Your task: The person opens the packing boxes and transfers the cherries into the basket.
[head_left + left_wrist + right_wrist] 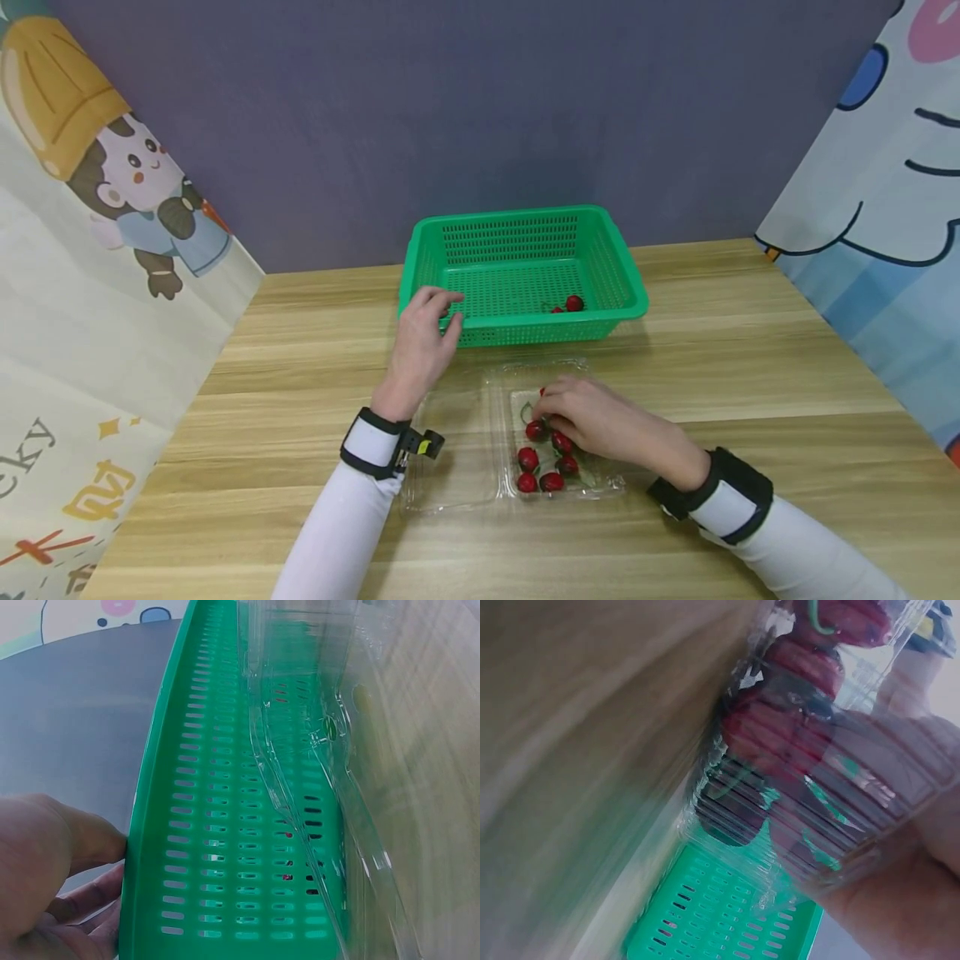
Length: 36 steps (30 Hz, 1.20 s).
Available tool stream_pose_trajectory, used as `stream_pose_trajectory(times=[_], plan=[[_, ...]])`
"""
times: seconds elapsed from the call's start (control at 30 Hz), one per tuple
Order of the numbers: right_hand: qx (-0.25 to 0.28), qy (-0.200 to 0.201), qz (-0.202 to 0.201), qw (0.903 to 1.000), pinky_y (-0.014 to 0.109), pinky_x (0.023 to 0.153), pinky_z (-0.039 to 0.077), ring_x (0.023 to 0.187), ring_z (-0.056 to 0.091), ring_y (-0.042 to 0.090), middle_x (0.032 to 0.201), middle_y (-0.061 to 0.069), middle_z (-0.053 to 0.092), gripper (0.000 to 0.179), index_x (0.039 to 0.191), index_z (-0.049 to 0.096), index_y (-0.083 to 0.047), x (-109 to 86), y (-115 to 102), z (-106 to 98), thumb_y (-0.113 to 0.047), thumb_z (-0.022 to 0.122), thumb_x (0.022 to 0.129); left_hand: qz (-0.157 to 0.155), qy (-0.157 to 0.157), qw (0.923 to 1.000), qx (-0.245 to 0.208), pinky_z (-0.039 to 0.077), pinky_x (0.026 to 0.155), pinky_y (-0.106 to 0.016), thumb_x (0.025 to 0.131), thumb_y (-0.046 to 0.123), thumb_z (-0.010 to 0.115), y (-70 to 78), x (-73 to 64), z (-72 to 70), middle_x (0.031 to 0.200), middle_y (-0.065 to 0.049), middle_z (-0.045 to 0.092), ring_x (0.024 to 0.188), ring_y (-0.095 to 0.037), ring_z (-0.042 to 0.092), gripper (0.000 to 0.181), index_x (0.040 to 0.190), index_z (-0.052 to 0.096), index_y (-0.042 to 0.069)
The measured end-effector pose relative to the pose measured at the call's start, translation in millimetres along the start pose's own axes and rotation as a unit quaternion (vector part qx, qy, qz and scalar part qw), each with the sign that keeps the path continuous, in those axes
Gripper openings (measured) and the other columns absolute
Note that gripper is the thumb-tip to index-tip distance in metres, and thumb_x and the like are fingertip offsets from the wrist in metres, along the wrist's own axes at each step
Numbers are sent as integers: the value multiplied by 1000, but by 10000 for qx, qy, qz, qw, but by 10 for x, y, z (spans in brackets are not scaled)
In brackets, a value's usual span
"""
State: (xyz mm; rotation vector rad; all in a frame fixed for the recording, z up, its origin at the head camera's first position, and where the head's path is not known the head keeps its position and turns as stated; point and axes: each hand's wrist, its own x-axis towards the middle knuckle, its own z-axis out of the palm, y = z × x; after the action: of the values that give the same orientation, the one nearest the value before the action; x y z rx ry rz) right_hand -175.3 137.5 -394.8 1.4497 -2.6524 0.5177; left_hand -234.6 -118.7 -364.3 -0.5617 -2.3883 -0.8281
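Note:
My left hand (423, 346) hangs at the near left rim of a green plastic basket (630, 308), thumb and bent fingers apart with nothing between them. In the left wrist view, that hand's thumb (97, 840) is right beside the basket's rim. Over the filled half of a clear plastic clamshell box (611, 485), my right hand (592, 417) reaches in and pinches a cherry among several others, its fingers largely covering it. Red cherries (528, 458) with green stems lie in that half. The right wrist view shows cherries (776, 735) through the box's ribbed clear wall.
The box's lid (457, 450) lies folded out flat to the left, below my left forearm. A couple of cherries (574, 303) sit at the basket's near right. A dark wall (487, 108) rises behind the wooden table (300, 400), with printed cloths on both sides.

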Motion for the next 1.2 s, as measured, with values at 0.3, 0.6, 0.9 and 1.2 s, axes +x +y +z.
stream_pose_trajectory(times=[0.3,0.6,0.9,1.2], plan=[[235,295,121,9992,23,76,51,87,65,11,95,-3,66,16,98,74,-9,-4,-4,-40,2,72,86,144,91,9997,-176,47,74,-27,90,1,67,18,-14,3,105,-11,59,89,-27,60,20,109,70,1],[302,1180,79,9925,21,70,51,82,66,12,92,-1,66,19,98,73,-6,2,56,-152,5,74,83,630,372,9967,-348,48,73,-27,87,-3,68,116,-4,11,101,-11,60,85,-25,60,22,108,68,-2],[428,2014,-67,9785,26,68,53,82,67,15,91,1,69,23,96,73,-3,-9,120,-291,11,75,78,844,87,9955,-431,48,73,-21,87,-2,69,209,-27,23,99,-8,61,83,-21,62,18,105,69,-1],[335,2530,-36,9669,29,65,54,82,69,17,93,2,70,25,96,74,-2,-22,184,-389,12,77,76,1020,-195,9926,-628,50,71,-21,86,-2,70,278,-35,39,95,-9,63,80,-21,63,15,101,69,-3]])
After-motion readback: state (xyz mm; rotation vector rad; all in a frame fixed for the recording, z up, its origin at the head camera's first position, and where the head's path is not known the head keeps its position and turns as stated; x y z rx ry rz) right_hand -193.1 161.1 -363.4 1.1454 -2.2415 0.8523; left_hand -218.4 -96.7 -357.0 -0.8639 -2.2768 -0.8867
